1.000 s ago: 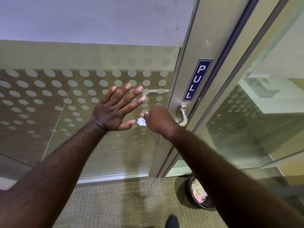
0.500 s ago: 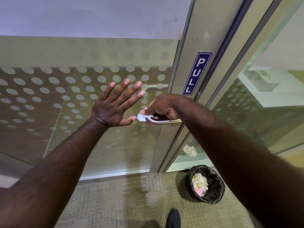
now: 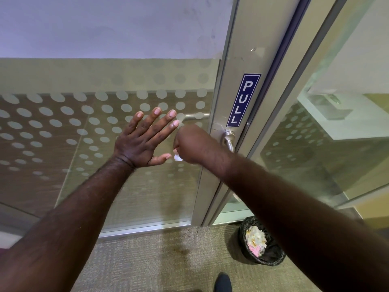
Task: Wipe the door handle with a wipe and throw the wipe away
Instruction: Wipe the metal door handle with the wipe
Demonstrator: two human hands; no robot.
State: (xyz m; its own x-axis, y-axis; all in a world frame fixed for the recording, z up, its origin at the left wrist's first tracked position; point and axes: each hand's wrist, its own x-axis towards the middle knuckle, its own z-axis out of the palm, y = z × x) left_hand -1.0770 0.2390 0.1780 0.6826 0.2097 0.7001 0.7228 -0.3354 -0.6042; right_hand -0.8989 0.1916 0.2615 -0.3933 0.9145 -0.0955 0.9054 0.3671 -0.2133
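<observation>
While your dark shoe (image 3: 222, 283) shows at the bottom edge on the carpet (image 3: 147, 260), the black-lined bin (image 3: 271, 257) sits just to its right by the door frame, holding crumpled white and pink paper. Half a second ago your right forearm lay across the handle from the right and the lever's free end showed under your fist; now the arm comes from below and the fist hides that end.

Your right hand (image 3: 194, 145) is curled closed around the wipe (image 3: 177, 157), a white scrap of which sticks out at the fist's lower left, close to your left thumb. From the round mount on the door stile, the door handle (image 3: 228, 140) curves down and then disappears behind your wrist; how its long axis runs you cannot tell.

Your left hand (image 3: 142, 142) stays flat on the dotted glass panel (image 3: 52, 127), fingers spread, holding nothing.

Above the handle, a blue sign (image 3: 243, 100) reads "PULL" in white letters running vertically.
</observation>
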